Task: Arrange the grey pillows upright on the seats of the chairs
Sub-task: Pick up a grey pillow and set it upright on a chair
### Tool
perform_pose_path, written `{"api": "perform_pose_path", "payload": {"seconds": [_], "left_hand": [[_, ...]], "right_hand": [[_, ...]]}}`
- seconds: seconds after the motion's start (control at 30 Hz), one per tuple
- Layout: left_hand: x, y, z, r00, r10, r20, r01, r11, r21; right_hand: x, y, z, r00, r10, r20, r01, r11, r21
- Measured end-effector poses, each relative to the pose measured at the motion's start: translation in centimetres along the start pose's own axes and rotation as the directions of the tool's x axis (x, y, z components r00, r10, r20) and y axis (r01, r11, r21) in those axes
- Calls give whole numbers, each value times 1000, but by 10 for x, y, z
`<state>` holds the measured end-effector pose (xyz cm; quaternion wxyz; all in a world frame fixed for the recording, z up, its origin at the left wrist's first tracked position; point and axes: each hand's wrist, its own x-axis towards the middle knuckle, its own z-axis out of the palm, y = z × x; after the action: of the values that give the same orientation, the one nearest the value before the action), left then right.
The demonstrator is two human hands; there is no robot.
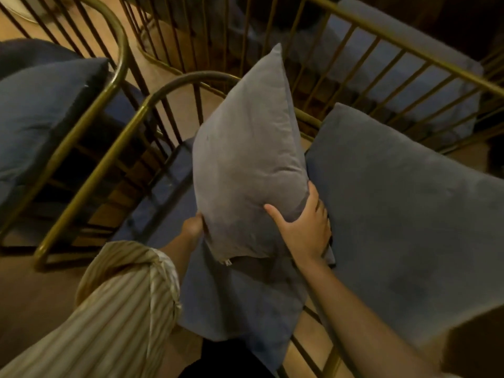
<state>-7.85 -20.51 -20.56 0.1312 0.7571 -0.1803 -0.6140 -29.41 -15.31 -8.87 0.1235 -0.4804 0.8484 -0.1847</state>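
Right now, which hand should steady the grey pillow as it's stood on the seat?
Right, probably. The right hand wraps the grey pillow at its lower edge, thumb across the front face. The left hand shows only at the opposite edge, mostly hidden behind it, above the blue seat cushion.

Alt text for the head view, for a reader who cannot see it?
Both hands, left hand and right hand, hold a grey pillow upright over a gold-framed chair with a blue seat cushion. Similar chairs surround it.

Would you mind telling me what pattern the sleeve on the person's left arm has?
The sleeve has narrow beige and cream stripes, clearest in the head view.
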Motion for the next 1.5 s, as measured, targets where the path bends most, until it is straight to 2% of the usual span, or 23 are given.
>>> {"api": "perform_pose_path", "payload": {"seconds": [0.1,0.2,0.37,0.5,0.57,0.73,0.8,0.9,1.03,1.17,1.4,1.5], "left_hand": [[31,8,13,994,-93,51,103,966,-237],[39,17,23,974,-161,161,218,862,-458],[18,31,15,974,-165,152,218,854,-473],[9,30,-22,994,-92,63,111,823,-556],[7,32,-47,997,-64,49,80,860,-505],[-30,37,-90,992,48,117,-2,930,-368],[-43,39,-103,993,90,79,-58,940,-336],[-88,61,-118,980,198,30,-180,936,-302],[-127,87,-134,923,378,70,-353,905,-236],[-147,106,-171,875,478,80,-462,872,-162],[-166,145,-238,805,568,170,-578,816,7],[-168,165,-273,790,595,150,-594,803,-57]], "right_hand": [[2,2,3,999,-21,-27,21,1000,-6],[3,5,6,1000,-12,-25,12,1000,10],[11,8,10,999,29,-35,-29,1000,6],[8,5,7,995,81,64,-91,980,177],[4,2,1,991,90,94,-113,956,271],[-7,-5,-27,992,101,78,-124,909,398],[-11,-8,-41,992,114,58,-128,893,431],[-22,-19,-65,990,140,30,-136,849,510],[-34,-42,-90,991,134,-25,-93,799,594],[-35,-81,-110,990,121,-78,-45,774,631],[-47,-154,-139,969,105,-223,83,713,696],[-63,-188,-135,957,120,-264,102,713,694]]}}
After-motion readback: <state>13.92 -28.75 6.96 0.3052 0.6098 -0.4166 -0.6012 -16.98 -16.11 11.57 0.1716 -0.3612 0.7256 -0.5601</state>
